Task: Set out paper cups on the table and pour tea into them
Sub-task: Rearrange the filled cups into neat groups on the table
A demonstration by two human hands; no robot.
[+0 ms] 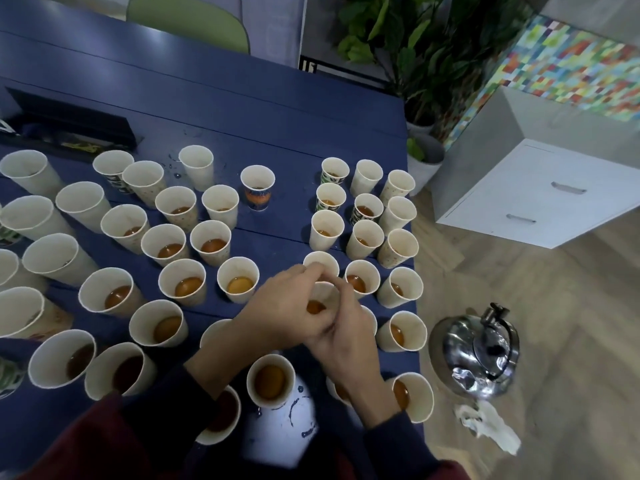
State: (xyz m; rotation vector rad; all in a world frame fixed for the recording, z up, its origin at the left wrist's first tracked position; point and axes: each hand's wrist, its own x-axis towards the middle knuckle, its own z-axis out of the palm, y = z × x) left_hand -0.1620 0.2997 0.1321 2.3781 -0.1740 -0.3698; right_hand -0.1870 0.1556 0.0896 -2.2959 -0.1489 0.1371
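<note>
A steel kettle (474,355) and a crumpled white tissue (485,427) are seen on the wooden floor (554,306) beside the dark blue bench (277,109), which is crowded with white paper cups (173,275). Among them, near the right edge, one tea-filled paper cup (325,292) is gripped at its rim by the curled fingers of the left hand (287,306) and the right hand (346,336).

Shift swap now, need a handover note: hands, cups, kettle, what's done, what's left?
Left hand and right hand: both grip one part-filled cup among the right-hand rows.
Kettle stands on the floor right of the table, crumpled tissue beside it.
Done: cups set out; most show tea.
Left: far-left cups show no tea, though their bottoms are partly hidden; fill if empty.
</note>
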